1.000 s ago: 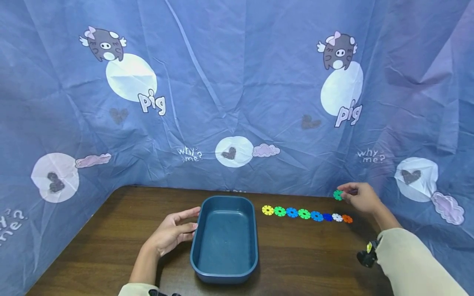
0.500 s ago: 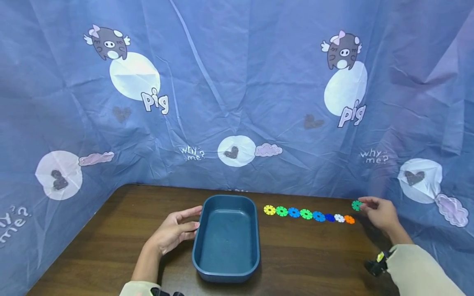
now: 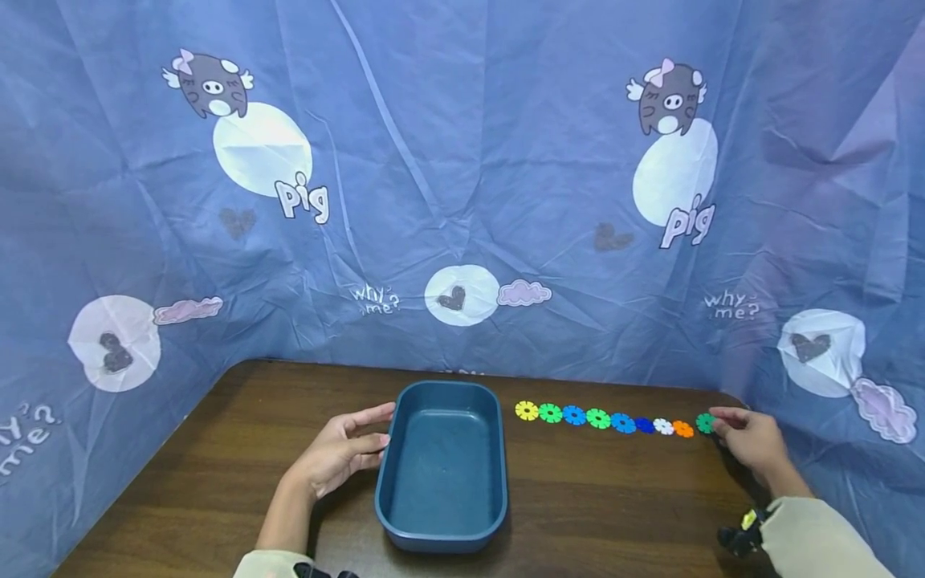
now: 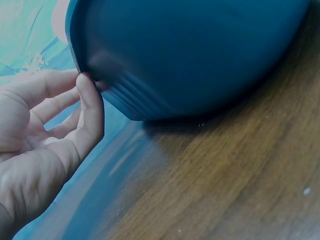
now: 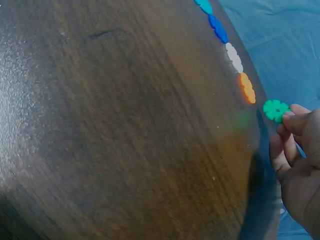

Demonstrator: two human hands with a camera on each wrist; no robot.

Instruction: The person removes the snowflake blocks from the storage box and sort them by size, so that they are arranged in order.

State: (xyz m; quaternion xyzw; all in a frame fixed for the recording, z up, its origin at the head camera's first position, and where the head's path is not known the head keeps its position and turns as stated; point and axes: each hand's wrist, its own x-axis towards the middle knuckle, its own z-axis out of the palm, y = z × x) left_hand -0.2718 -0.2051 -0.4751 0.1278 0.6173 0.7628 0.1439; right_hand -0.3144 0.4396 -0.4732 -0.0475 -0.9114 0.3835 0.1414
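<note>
My right hand [image 3: 755, 444] pinches a green snowflake building disc [image 5: 276, 110] between thumb and fingers, just beyond the right end of a row of similar discs. Nearest it in that row is an orange disc [image 3: 682, 429], beside a white one [image 3: 663, 426]. Then come a dark blue disc [image 3: 645, 425] and several more in blue and green, ending in a yellow one [image 3: 527, 410]. My left hand [image 3: 338, 452] touches the left side of a deep dark-blue plastic bin [image 3: 442, 533], thumb and fingertips right at its rim. The inside of the bin shows bare.
The brown wooden table [image 3: 592, 514] carries the bin and discs. A blue patterned cloth [image 3: 462, 185] hangs behind the table and along its sides. The disc row lies near the table's back edge, to the right of the bin.
My right hand has moved right and toward me with the green disc, coming level with the end of the row. My left hand keeps its place at the bin. The view has shifted slightly.
</note>
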